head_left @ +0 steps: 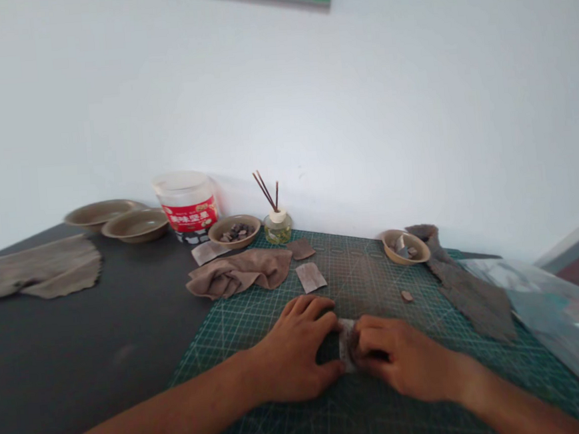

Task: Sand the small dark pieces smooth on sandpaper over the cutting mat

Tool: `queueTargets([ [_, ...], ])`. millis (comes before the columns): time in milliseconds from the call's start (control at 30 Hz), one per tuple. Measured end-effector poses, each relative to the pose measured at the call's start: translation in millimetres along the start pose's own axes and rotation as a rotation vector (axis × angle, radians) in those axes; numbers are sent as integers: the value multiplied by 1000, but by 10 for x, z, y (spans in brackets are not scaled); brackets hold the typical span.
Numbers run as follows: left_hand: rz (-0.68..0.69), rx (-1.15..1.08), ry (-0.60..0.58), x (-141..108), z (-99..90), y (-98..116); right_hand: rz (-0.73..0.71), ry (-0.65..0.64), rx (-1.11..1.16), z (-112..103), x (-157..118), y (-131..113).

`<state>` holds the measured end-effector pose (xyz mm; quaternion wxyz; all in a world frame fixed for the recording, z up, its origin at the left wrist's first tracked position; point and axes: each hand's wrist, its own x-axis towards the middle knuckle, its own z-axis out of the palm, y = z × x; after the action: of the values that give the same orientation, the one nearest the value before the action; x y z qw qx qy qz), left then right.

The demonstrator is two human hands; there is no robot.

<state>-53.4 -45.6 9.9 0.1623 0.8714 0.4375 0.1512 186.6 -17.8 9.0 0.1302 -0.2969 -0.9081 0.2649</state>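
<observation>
My left hand (294,350) and my right hand (400,355) meet on a green cutting mat (369,281), pinching a small pale piece of sheet material (347,343) between them. The fingers of both hands hide most of it. Beyond my left hand lie a crumpled brown cloth (238,273) and a pale rectangular scrap (311,277). A small brown chip (406,295) rests on the mat beyond my right hand, out of reach of my fingertips. A long grey-brown strip (469,296) lies to the right.
A dark table (80,354) carries the mat. At the back stand a red-labelled plastic tub (187,201), a reed diffuser (278,228), and several shallow bowls, one holding dark stones (234,232). A clear plastic sheet (552,310) lies at right, and a white wall rises behind.
</observation>
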Motion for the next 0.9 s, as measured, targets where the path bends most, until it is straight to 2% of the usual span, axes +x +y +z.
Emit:
queueTargets([
  [133,-8,2,-3,-4,5,1,79,124,-60,10,28,18],
  [200,-11,-2,1,-8,13,-2,102,86,-65,-41,21,29],
  [267,-12,-5,4,-7,16,0,37,-21,-28,-64,3,19],
  [333,-12,-8,3,-2,13,5,-28,-59,-6,-50,-5,6],
  [467,-10,-13,8,3,11,12,52,95,-59,-51,19,42],
  [533,-9,-18,19,-1,20,7,80,61,-52,-85,24,62],
  [633,-4,-22,23,-8,39,-4,-15,-83,21,-91,23,54],
  [700,-2,-22,27,-8,46,-8,-32,-52,29,-72,31,48],
  [800,-8,-26,37,-9,42,-4,66,82,-30,-76,42,64],
  [900,-8,-32,41,-16,33,7,53,5,-15,-77,34,56],
])
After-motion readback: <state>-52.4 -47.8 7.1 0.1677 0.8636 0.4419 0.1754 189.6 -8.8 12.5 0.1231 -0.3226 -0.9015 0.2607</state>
